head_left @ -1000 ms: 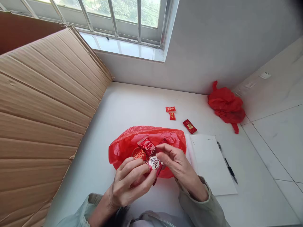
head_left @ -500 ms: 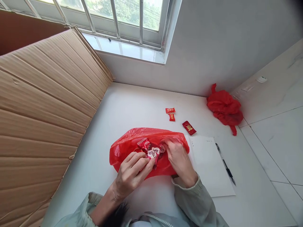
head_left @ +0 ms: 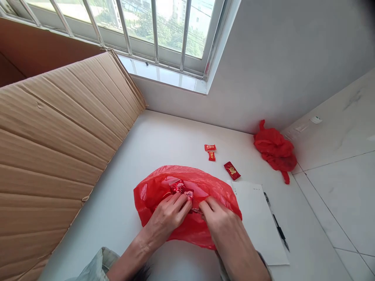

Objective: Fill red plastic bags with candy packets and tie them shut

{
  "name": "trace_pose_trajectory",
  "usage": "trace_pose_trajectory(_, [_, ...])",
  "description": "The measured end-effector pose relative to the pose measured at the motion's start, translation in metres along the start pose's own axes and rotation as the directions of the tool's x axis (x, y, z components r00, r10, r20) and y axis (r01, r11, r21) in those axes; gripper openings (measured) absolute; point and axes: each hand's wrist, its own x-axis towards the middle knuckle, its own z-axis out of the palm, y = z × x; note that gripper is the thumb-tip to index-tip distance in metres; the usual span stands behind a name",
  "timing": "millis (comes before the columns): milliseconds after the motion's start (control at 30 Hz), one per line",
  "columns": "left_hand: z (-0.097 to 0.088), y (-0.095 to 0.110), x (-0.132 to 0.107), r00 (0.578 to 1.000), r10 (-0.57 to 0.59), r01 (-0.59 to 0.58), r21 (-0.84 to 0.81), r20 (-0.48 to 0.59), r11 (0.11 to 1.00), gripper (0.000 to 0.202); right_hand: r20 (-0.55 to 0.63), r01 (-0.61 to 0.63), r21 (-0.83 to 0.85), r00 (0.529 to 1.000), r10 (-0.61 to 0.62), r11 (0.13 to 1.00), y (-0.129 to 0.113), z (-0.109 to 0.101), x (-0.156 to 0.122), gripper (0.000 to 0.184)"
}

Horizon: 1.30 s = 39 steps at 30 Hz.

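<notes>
An open red plastic bag lies on the white table, with several red candy packets inside. My left hand reaches into it, its fingers closed on a candy packet with white lettering. To its right, my right hand is also inside the bag, thumb and fingers pinched at the edge of another packet. That packet is mostly hidden by the fingers.
Beyond the bag lie two small red candies and a dark red packet. White paper and a black pen are at right. A crumpled red bag sits in the far corner. A large cardboard box stands at left.
My right hand has moved from the bag's right side inward and down, closer to the left hand. The bag's opening looks wider. The view has tilted slightly upward.
</notes>
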Motion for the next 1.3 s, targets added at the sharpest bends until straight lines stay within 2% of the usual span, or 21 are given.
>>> trace_pose_trajectory(67, [0.003,0.0,-0.003,0.999,0.002,-0.001,-0.022,0.049,1.0,0.023,-0.113,0.106,0.236,0.99,-0.081,0.966,0.006,-0.023,-0.008,0.033])
trace_pose_trajectory(100, [0.004,0.001,-0.005,0.997,0.006,-0.004,-0.033,0.077,0.999,0.024,-0.169,0.138,0.386,0.983,-0.077,0.912,0.012,-0.036,-0.011,0.026])
trace_pose_trajectory(133, [0.006,0.001,-0.006,0.994,0.014,-0.01,-0.044,0.104,0.999,0.025,-0.212,0.134,0.533,0.977,-0.022,0.835,0.02,-0.048,-0.012,0.019])
trace_pose_trajectory(200, [0.007,0.002,-0.008,0.987,0.04,-0.029,-0.073,0.155,0.997,0.023,-0.22,0.016,0.76,0.947,0.233,0.65,0.041,-0.062,-0.01,0.016])
trace_pose_trajectory(233, [0.007,0.003,-0.008,0.983,0.055,-0.04,-0.092,0.174,0.995,0.021,-0.185,-0.058,0.83,0.91,0.371,0.555,0.054,-0.062,-0.006,0.017])
trace_pose_trajectory(300, [0.003,0.005,-0.006,0.975,0.08,-0.053,-0.133,0.209,0.99,0.019,-0.081,-0.203,0.885,0.819,0.568,0.419,0.082,-0.049,0.008,0.023])
trace_pose_trajectory(333, [-0.001,0.006,-0.005,0.973,0.088,-0.054,-0.158,0.215,0.986,0.021,-0.033,-0.241,0.887,0.816,0.576,0.393,0.096,-0.036,0.016,0.025])
trace_pose_trajectory(400, [-0.014,0.006,-0.002,0.982,0.097,-0.064,-0.2,0.162,0.978,0.025,0.077,-0.346,0.816,0.859,0.506,0.464,0.117,-0.005,0.033,0.033])
trace_pose_trajectory(467, [-0.027,0.004,-0.001,0.994,0.103,-0.093,-0.21,0.035,0.973,0.025,0.137,-0.388,0.756,0.881,0.453,0.526,0.129,0.024,0.048,0.031])
trace_pose_trajectory(533, [-0.039,-0.001,-0.002,0.991,0.083,-0.102,-0.18,-0.106,0.979,0.022,0.14,-0.403,0.686,0.89,0.435,0.605,0.131,0.044,0.06,0.025])
trace_pose_trajectory(567, [-0.044,-0.004,-0.004,0.987,0.05,-0.075,-0.161,-0.154,0.984,0.023,0.123,-0.406,0.646,0.891,0.437,0.647,0.13,0.049,0.066,0.025])
trace_pose_trajectory(633, [-0.051,-0.011,-0.006,0.976,-0.095,0.069,-0.137,-0.196,0.988,0.026,0.084,-0.412,0.56,0.891,0.446,0.719,0.127,0.055,0.079,0.027])
trace_pose_trajectory(767, [-0.058,-0.023,-0.012,0.881,-0.449,0.433,-0.125,-0.148,0.893,0.016,0.112,-0.439,0.424,0.893,0.435,0.792,0.12,0.06,0.113,0.028])
trace_pose_trajectory(833, [-0.06,-0.026,-0.02,0.851,-0.519,0.507,-0.129,-0.083,0.852,0.016,0.138,-0.462,0.372,0.885,0.444,0.805,0.117,0.065,0.128,0.025])
trace_pose_trajectory(967, [-0.061,-0.028,-0.042,0.808,-0.582,0.59,-0.158,0.096,0.792,0.02,0.172,-0.475,0.362,0.88,0.443,0.802,0.111,0.074,0.142,0.015])
trace_pose_trajectory(1067, [-0.061,-0.027,-0.049,0.771,-0.598,0.635,-0.188,0.218,0.75,0.029,0.147,-0.459,0.435,0.885,0.442,0.775,0.11,0.07,0.14,0.011])
trace_pose_trajectory(1133, [-0.06,-0.027,-0.044,0.749,-0.595,0.659,-0.24,0.29,0.712,0.032,0.106,-0.427,0.516,0.892,0.44,0.743,0.111,0.056,0.132,0.013])
trace_pose_trajectory(1233, [-0.059,-0.029,-0.029,0.724,-0.589,0.689,-0.323,0.359,0.649,0.032,0.061,-0.355,0.642,0.907,0.417,0.68,0.111,0.016,0.111,0.023])
trace_pose_trajectory(1300, [-0.057,-0.032,-0.019,0.713,-0.606,0.701,-0.329,0.353,0.633,0.031,0.075,-0.303,0.736,0.925,0.371,0.605,0.104,-0.017,0.09,0.03])
